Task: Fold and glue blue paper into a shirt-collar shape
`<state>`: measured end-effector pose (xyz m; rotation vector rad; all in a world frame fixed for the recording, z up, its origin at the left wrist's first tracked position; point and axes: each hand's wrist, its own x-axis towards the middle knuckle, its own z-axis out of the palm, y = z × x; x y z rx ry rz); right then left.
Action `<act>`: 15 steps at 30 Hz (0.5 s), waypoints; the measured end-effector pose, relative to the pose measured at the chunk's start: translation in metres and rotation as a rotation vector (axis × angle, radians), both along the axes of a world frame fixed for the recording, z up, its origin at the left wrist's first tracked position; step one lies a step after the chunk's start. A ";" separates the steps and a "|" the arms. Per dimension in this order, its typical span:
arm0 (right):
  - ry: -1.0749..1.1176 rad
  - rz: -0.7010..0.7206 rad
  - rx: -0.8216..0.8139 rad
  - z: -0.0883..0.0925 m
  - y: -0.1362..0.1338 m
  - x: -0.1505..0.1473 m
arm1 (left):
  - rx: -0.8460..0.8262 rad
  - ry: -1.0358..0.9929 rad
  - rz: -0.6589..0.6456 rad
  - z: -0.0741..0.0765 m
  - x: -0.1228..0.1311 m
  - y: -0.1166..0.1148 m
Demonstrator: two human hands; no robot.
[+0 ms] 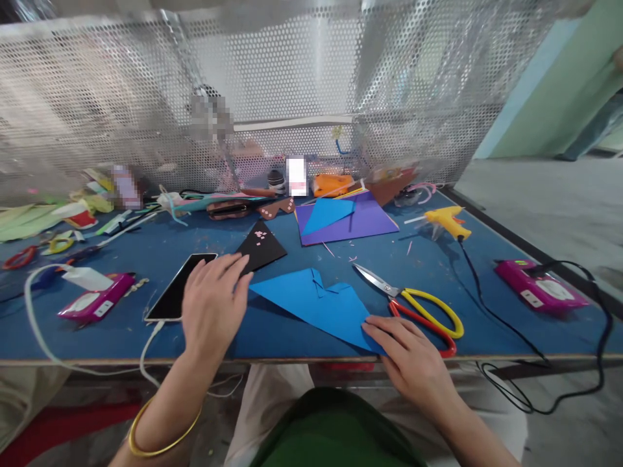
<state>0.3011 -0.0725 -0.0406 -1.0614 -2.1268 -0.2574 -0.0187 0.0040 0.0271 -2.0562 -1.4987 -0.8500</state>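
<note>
A folded sheet of blue paper (311,301) with a notch and small folds along its upper edge lies flat near the front of the table. My right hand (409,350) holds its right corner, fingers together on top; the thumb is partly hidden. My left hand (214,298) is open, palm down, fingers stretched over the right side of a dark smartphone (170,295). Its fingertips reach the lower left of a black paper triangle (267,250) bearing small pink bits. Large scissors (396,292) with one yellow and one red handle lie beside my right hand, blades apart.
Purple paper (370,224) with a smaller blue piece (328,214) lies farther back. A yellow glue gun (450,222) trails a cord to a magenta power strip (540,285); another power strip (97,298) sits left. Perforated metal sheeting (302,71) stands behind the cluttered back edge.
</note>
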 end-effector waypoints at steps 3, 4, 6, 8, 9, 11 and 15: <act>0.028 -0.004 -0.051 -0.001 -0.001 0.002 | 0.090 -0.079 -0.006 0.003 -0.005 -0.014; 0.034 -0.008 -0.065 -0.001 -0.001 0.002 | 0.081 -0.095 -0.035 0.001 -0.002 -0.019; 0.023 -0.016 -0.073 0.001 0.000 0.002 | -0.006 -0.114 -0.149 -0.006 0.006 -0.027; -0.021 -0.048 -0.055 0.004 0.000 0.003 | -0.155 -0.011 -0.319 -0.016 0.014 -0.030; -0.049 -0.078 -0.046 0.006 0.001 0.005 | -0.223 0.067 -0.387 -0.021 0.017 -0.031; -0.083 -0.175 -0.050 0.007 0.001 0.012 | -0.340 0.194 -0.457 -0.030 0.021 -0.030; -0.036 -0.426 -0.106 0.001 0.002 0.036 | -0.452 0.218 -0.447 -0.042 0.023 -0.028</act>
